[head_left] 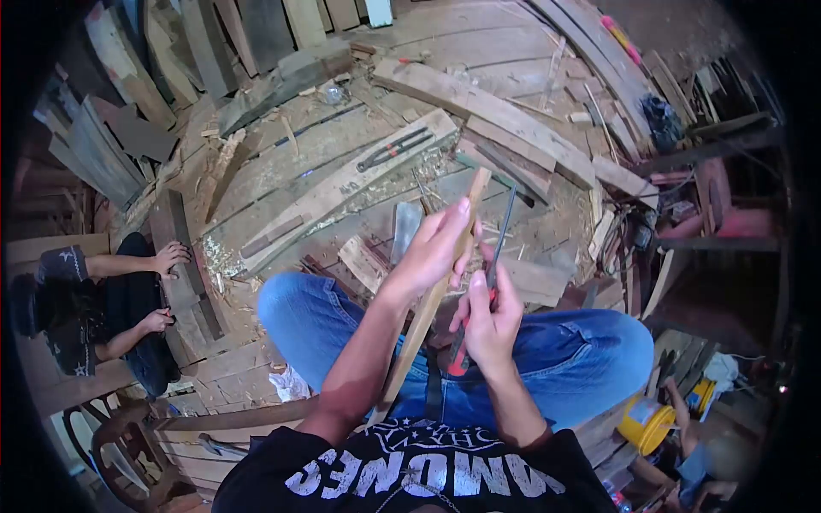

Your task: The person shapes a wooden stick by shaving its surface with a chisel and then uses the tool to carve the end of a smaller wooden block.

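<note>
My left hand (436, 244) is closed around the upper part of a long, narrow wooden strip (423, 321), which runs from my lap up and to the right. Beside it, my right hand (489, 316) grips a tool with a red and black handle (459, 361) and a long thin dark shaft (508, 218). The shaft points upward, close to the strip's top end. What sort of tool it is I cannot tell. Both hands are above my crossed legs in blue jeans (564, 342).
A long board (342, 184) with pliers-like tool (393, 150) on it lies ahead, near a thick beam (479, 101). Another person (94, 299) sits at the left, hands near a dark beam (175, 231). A yellow bucket (646, 425) and another person's arm (680, 410) are at the lower right.
</note>
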`<state>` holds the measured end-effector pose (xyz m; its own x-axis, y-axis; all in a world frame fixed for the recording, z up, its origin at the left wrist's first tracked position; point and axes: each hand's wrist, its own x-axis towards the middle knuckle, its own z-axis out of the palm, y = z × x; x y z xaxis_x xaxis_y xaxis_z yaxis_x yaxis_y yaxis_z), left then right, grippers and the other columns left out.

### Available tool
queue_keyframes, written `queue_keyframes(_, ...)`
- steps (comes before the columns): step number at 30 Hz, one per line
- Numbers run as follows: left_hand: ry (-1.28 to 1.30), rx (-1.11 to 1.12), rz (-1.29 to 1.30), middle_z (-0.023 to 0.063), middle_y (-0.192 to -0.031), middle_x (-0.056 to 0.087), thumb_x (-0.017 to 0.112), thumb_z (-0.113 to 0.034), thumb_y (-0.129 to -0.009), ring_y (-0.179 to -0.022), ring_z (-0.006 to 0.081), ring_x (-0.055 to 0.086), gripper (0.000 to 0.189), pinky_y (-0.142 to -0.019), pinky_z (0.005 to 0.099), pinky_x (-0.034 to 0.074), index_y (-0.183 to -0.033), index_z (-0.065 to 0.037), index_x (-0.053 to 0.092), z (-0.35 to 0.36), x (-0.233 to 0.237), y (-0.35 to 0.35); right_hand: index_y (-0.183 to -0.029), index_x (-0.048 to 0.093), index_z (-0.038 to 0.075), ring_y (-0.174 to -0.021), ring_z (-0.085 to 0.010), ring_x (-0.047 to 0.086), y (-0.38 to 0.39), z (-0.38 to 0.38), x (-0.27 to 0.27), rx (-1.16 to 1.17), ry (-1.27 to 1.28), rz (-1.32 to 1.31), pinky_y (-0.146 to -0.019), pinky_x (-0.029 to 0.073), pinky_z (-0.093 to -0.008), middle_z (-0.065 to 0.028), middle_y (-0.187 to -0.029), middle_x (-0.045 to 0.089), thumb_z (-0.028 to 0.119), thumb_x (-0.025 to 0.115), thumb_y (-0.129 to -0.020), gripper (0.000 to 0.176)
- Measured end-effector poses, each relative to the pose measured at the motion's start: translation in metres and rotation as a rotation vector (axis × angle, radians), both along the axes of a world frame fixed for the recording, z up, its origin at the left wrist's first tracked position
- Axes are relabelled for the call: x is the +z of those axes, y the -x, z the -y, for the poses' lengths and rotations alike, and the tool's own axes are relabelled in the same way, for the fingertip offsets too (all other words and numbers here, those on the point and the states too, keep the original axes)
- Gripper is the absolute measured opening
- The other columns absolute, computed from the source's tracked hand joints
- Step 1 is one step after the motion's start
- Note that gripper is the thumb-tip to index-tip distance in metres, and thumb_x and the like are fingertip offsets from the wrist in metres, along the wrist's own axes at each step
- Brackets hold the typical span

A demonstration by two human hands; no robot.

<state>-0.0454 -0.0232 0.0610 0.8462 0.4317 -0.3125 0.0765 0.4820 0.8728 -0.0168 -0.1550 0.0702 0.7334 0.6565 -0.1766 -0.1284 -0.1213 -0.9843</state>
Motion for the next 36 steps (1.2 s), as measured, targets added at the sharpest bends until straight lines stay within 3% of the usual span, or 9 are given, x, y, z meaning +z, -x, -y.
queue_keyframes(2, -0.012, 0.025, 0.007, 0.0044, -0.048, 0.044, 0.027, -0.052, -0.101, -0.039, 0.0112, 0.04, 0.056, -0.04, 0.0233, 0.037, -0.088, -0.004, 0.053, 0.001, 0.0, 0.0, -0.135, 0.041, -0.005, -0.047, -0.0052, 0.047, 0.003, 0.0, 0.002, 0.032, -0.019, -0.004, -0.04, 0.044, -0.0222, -0.0028, -0.073, 0.054, 0.016, 0.044, -0.101, 0.04)
queue_keyframes(8, 0.008, 0.056, -0.036, 0.0034, -0.054, 0.047, 0.031, -0.057, -0.099, -0.043, 0.0111, 0.046, 0.058, -0.042, 0.0246, 0.039, -0.085, -0.004, 0.05, 0.003, 0.004, 0.001, -0.126, 0.05, -0.002, -0.042, -0.0063, 0.049, 0.006, 0.003, -0.003, -0.022, -0.079, -0.045, -0.039, 0.039, -0.0225, -0.0027, -0.059, 0.055, 0.014, 0.044, -0.1, 0.031)
queue_keyframes(12, -0.006, 0.022, -0.05, 0.0031, -0.054, 0.048, 0.033, -0.057, -0.099, -0.042, 0.0108, 0.046, 0.057, -0.041, 0.0248, 0.039, -0.086, -0.004, 0.05, 0.002, 0.009, 0.0, -0.106, 0.056, -0.001, -0.042, -0.0069, 0.049, 0.001, 0.007, -0.006, -0.023, -0.051, -0.001, -0.039, 0.038, -0.0229, -0.0019, -0.053, 0.053, 0.015, 0.044, -0.101, 0.021)
queue_keyframes(16, 0.005, 0.021, -0.03, 0.0035, -0.053, 0.048, 0.033, -0.057, -0.099, -0.04, 0.0111, 0.045, 0.057, -0.04, 0.0254, 0.039, -0.084, -0.004, 0.051, 0.006, 0.005, -0.004, -0.088, 0.054, 0.001, -0.042, -0.0071, 0.049, -0.002, 0.012, -0.004, 0.005, -0.02, -0.028, -0.039, 0.036, -0.0233, -0.0021, -0.052, 0.052, 0.017, 0.044, -0.101, 0.023)
queue_keyframes(26, 0.011, 0.038, -0.02, 0.004, -0.053, 0.047, 0.035, -0.055, -0.099, -0.038, 0.0124, 0.044, 0.057, -0.039, 0.0258, 0.038, -0.085, -0.002, 0.05, 0.004, 0.005, -0.002, -0.095, 0.053, 0.003, -0.044, -0.0073, 0.046, -0.001, 0.011, -0.001, 0.1, -0.01, -0.009, -0.041, 0.04, -0.0226, -0.0019, -0.057, 0.049, 0.023, 0.039, -0.103, 0.026)
queue_keyframes(34, -0.162, 0.079, -0.037, 0.0047, -0.058, 0.051, 0.037, -0.047, -0.101, -0.042, 0.0121, 0.048, 0.047, -0.041, 0.0255, 0.04, -0.091, -0.003, 0.051, 0.002, 0.005, -0.003, -0.083, 0.054, 0.001, -0.037, -0.0113, 0.048, -0.009, 0.012, -0.01, 0.126, 0.213, 0.326, -0.039, 0.038, -0.0281, -0.003, -0.046, 0.047, 0.026, 0.033, -0.103, 0.038)
queue_keyframes(36, -0.149, 0.073, -0.158, 0.005, -0.058, 0.051, 0.037, -0.045, -0.101, -0.042, 0.013, 0.049, 0.046, -0.042, 0.0273, 0.04, -0.094, -0.002, 0.051, -0.001, -0.011, -0.009, -0.082, 0.054, 0.001, -0.037, -0.0117, 0.05, -0.016, 0.009, -0.014, 0.15, 0.334, 0.426, -0.039, 0.039, -0.0296, -0.0045, -0.047, 0.048, 0.028, 0.034, -0.103, 0.04)
